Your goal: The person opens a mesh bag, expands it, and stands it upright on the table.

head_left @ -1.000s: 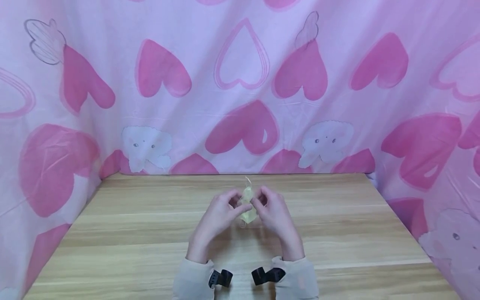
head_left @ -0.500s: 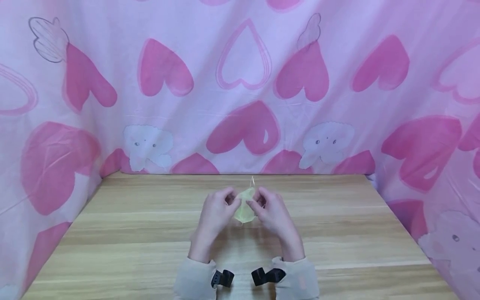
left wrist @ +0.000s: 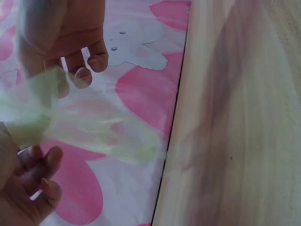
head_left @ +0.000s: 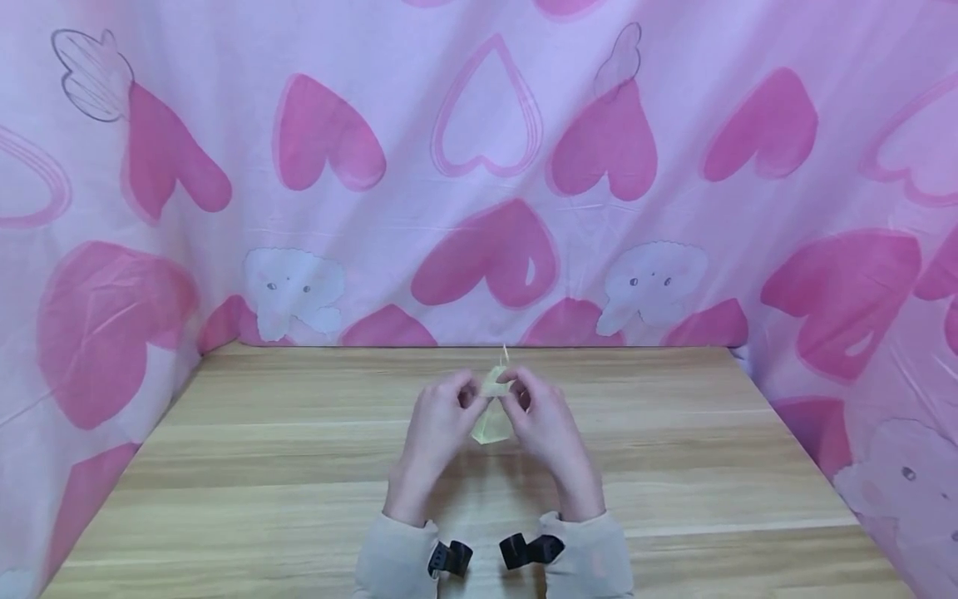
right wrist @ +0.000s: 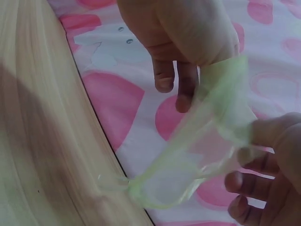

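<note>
Two hands meet above the middle of the wooden bench (head_left: 299, 466), and between them hangs a small pale green pouch (head_left: 491, 423) of thin, see-through material. The left hand (head_left: 437, 428) pinches its upper edge from one side, fingers curled in, and the right hand (head_left: 549, 426) pinches the same upper edge from the other side, so the pouch dangles clear of the wood. From the right wrist view the pouch (right wrist: 202, 155) looks gauzy and limp, sagging into folds, with a thin cord or tail trailing off its lower end. It looks nearly weightless and quite soft, likely to crumple or slip if held by the body, and perhaps easy to snag; the firmer rim at the mouth, where both hands already grip, seems the sensible place to hold it. Behind the bench hangs a pink cloth (head_left: 486, 166) printed with hearts. Pale sleeves (head_left: 389, 566) with black wrist straps (head_left: 452, 557) show at the near edge.
</note>
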Motion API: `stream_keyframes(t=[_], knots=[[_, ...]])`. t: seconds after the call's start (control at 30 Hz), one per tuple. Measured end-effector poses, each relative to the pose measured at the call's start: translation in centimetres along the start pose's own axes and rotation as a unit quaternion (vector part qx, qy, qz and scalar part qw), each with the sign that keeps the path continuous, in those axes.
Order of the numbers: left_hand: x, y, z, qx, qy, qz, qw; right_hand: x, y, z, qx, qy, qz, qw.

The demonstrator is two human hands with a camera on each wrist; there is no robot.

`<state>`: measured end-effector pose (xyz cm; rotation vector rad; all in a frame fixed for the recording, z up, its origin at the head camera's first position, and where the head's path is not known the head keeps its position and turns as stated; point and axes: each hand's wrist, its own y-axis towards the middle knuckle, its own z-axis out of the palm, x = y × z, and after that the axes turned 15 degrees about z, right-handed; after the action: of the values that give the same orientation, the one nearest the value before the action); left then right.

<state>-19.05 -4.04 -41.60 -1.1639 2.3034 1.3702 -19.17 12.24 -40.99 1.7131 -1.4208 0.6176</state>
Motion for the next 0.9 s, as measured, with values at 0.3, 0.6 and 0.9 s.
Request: stream_keyframes(t=[0.3,0.6,0.9], knots=[[-0.6,-0.2,-0.9,0.187,-0.232,-0.11,0.9481,-0.2,0.2,-0.2,-0.091,0.041,0.012,0.995],[-1.0,0.3,-0.7,0.125,-0.186,-0.1,0.9693,0.0,0.2,-0.8,0.003,0.142,0.11,0.984],[-0.8,0.2,-0.4,0.053,-0.156,-0.092,0.982,0.2,-0.2,-1.2,0.135,0.151,0.184,0.962]])
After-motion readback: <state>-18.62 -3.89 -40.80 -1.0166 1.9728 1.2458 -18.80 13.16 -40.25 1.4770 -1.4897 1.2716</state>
